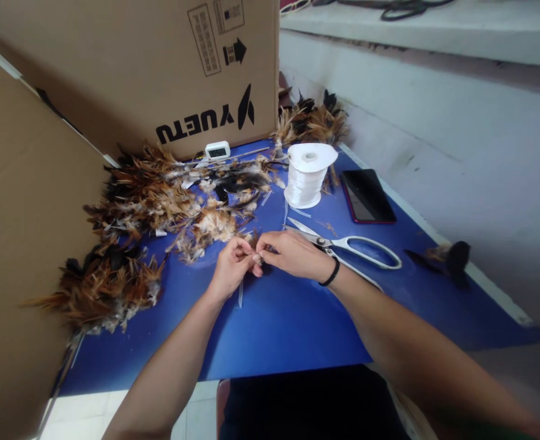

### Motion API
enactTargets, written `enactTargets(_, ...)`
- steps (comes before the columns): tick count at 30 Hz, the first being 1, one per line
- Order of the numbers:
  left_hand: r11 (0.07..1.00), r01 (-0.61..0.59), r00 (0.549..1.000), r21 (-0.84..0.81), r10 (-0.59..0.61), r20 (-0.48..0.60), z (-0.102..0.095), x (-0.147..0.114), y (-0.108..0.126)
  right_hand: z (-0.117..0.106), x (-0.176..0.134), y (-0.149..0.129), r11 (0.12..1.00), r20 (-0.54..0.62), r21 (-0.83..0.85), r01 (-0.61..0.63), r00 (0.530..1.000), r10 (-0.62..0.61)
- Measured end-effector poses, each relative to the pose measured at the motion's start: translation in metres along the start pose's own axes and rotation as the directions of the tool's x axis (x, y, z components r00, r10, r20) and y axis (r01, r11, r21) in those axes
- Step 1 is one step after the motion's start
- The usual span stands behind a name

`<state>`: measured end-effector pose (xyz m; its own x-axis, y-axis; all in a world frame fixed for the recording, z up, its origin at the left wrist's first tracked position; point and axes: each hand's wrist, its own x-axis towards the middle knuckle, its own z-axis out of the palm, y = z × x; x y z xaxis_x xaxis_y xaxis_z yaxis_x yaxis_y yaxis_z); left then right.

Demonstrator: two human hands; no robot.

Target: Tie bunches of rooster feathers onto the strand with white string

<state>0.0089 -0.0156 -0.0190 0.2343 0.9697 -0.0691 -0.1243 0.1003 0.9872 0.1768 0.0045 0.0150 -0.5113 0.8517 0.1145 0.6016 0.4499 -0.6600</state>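
Over the blue tabletop, my left hand [232, 266] and my right hand [293, 253] meet with their fingertips pinched together. Between them is a small feather bundle [254, 237], mostly hidden by the fingers. A thin strip of white ribbon [241, 294] hangs or lies just below my left hand. Scissors with white handles [343, 243] lie partly open beside my right wrist, which wears a black band. Past the hands stands a spool of white ribbon [305, 177]. Loose brown and cream feathers [212, 226] lie just beyond my left hand.
Piles of brown and black feathers [114, 284] line the table's left side, with another heap [315, 119] at the back. Large cardboard boxes [127, 67] wall off the left and back. A phone [368, 195], a small white digital display [217, 150] and a dark feather piece [448, 260] also lie here.
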Motion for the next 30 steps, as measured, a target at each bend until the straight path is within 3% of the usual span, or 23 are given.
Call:
enactTargets(12, 0.995, 0.091, 0.996, -0.030, -0.090, 0.010, -0.002, -0.004, 0.004, -0.011, -0.002, 0.011, 0.948, 0.083, 0.318, -0.023, 0.997, -0.003)
enactTargets(23, 0.987, 0.163, 0.987, 0.016, -0.162, -0.015, -0.001, -0.003, 0.002, -0.022, -0.006, -0.001, 0.994, 0.013, 0.082, 0.072, 0.997, -0.073)
enactTargets(30, 0.979, 0.191, 0.982, 0.076, -0.190, -0.011, 0.003, -0.005, 0.000, -0.020, -0.008, -0.002, 0.987, 0.018, 0.046, 0.153, 0.988, -0.154)
